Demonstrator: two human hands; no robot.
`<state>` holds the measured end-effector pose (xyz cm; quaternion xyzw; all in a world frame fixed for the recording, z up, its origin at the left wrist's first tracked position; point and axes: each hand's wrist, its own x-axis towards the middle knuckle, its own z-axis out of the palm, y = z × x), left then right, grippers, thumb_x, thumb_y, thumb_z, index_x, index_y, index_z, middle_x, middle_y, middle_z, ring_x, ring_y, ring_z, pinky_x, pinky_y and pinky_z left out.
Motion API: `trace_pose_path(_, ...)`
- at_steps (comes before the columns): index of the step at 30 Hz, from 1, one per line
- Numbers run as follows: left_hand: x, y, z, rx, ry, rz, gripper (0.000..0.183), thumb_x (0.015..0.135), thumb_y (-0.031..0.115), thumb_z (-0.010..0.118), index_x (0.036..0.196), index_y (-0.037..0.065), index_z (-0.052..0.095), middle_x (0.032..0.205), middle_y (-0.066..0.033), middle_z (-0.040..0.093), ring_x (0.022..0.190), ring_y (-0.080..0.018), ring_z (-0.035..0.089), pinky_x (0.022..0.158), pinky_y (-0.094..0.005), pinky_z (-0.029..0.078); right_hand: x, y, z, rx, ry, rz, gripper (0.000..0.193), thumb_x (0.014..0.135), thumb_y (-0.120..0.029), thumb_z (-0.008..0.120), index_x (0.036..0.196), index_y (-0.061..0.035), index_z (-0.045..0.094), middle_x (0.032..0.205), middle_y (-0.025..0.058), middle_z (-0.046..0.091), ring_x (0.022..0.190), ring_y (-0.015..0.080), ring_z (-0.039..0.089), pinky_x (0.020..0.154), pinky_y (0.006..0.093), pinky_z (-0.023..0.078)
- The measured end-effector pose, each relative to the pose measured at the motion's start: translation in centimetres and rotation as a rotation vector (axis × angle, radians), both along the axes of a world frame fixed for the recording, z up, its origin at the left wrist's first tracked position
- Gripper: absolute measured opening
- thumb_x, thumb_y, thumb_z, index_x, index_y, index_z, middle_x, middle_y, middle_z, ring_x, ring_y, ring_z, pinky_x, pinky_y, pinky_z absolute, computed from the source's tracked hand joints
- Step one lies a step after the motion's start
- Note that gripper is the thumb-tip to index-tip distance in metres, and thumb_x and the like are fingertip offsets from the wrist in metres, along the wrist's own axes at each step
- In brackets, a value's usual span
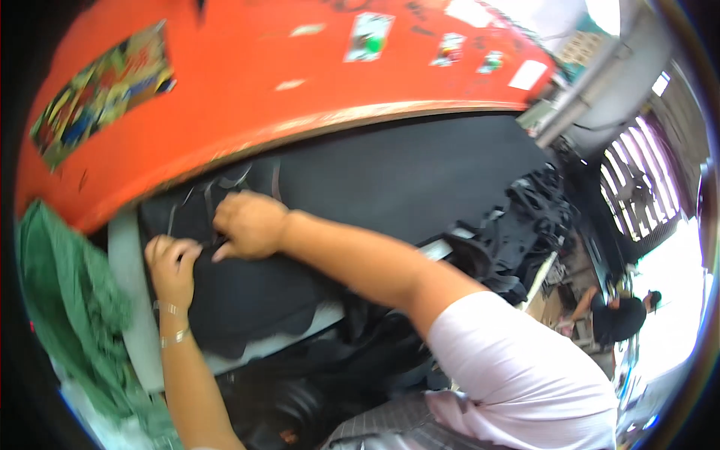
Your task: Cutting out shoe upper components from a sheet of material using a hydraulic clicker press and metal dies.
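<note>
A dark black piece of cloth lies over the left end of a table, its wavy near edge hanging close to the table's rim. At the cloth's far left part, my left hand has its fingers curled onto the material, with thumb and fingers pinching it. Just right of it, my right hand is bent into a closed grip on the same cloth, its thumb pointing toward the left hand. Thin pale lines run across the dark material beyond both hands. What lies beneath my right palm is hidden.
An orange-red panel with pictures stuck on it rises along the table's far side. Black cloth scraps are heaped at the right. Green fabric hangs at the left. A person in dark clothes is farther right.
</note>
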<state>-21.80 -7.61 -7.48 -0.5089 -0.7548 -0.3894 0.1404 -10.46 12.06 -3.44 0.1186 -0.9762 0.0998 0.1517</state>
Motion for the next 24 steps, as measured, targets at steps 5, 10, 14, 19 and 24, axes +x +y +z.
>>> trace_pose_path(5,0.5,-1.5,3.5,0.135,0.43,0.193,0.008,0.083,0.012,0.067,0.083,0.005,0.062,0.092,-0.0091,0.054,0.101,-0.0306,0.05,0.092,-0.0432,0.037,-3.5,-1.7,6.1,0.088,-0.642,-0.04,0.052,0.076,-0.056,0.068,0.091,-0.0063,0.073,0.094,0.0156,0.07,0.093,0.0335,0.066,0.082,0.0424,0.051)
trace_pose_path(10,3.4,1.0,3.4,0.404,0.493,0.321,0.029,0.082,0.015,0.074,0.102,0.004,0.058,0.115,-0.0106,0.047,0.116,-0.0304,0.043,0.101,-0.0464,0.036,-1.8,0.7,6.5,-0.071,-0.701,0.012,0.051,0.08,-0.043,0.07,0.113,-0.0048,0.066,0.105,0.0155,0.067,0.105,0.0308,0.061,0.09,0.0403,0.047)
trace_pose_path(14,1.9,-0.2,1.4,0.316,0.543,0.137,0.032,0.086,0.013,0.069,0.108,0.004,0.047,0.116,-0.0133,0.044,0.121,-0.0359,0.042,0.106,-0.0474,0.033,-0.7,-0.1,7.8,-0.227,-0.68,0.046,0.051,0.082,-0.041,0.069,0.118,-0.0041,0.064,0.109,0.0164,0.066,0.108,0.0313,0.06,0.091,0.0403,0.046)
trace_pose_path(19,2.6,0.4,1.8,0.325,0.403,0.106,0.034,0.089,0.01,0.061,0.115,0.001,0.041,0.124,-0.0192,0.044,0.13,-0.0414,0.035,0.107,-0.0515,0.031,0.2,-0.2,8.3,-0.449,-0.509,0.064,0.047,0.083,-0.037,0.069,0.116,-0.0042,0.065,0.11,0.0168,0.066,0.107,0.0315,0.061,0.092,0.0394,0.046)
trace_pose_path(24,1.6,1.4,1.7,-0.312,0.075,0.283,0.034,0.093,0.019,0.05,0.119,-0.003,0.056,0.112,-0.0223,0.056,0.105,-0.0391,0.055,0.093,-0.0426,0.043,2.2,-1.4,9.5,-0.827,0.151,0.15,0.038,0.086,-0.022,0.064,0.119,-0.0042,0.062,0.09,0.0165,0.068,0.085,0.0285,0.067,0.078,0.0379,0.051)
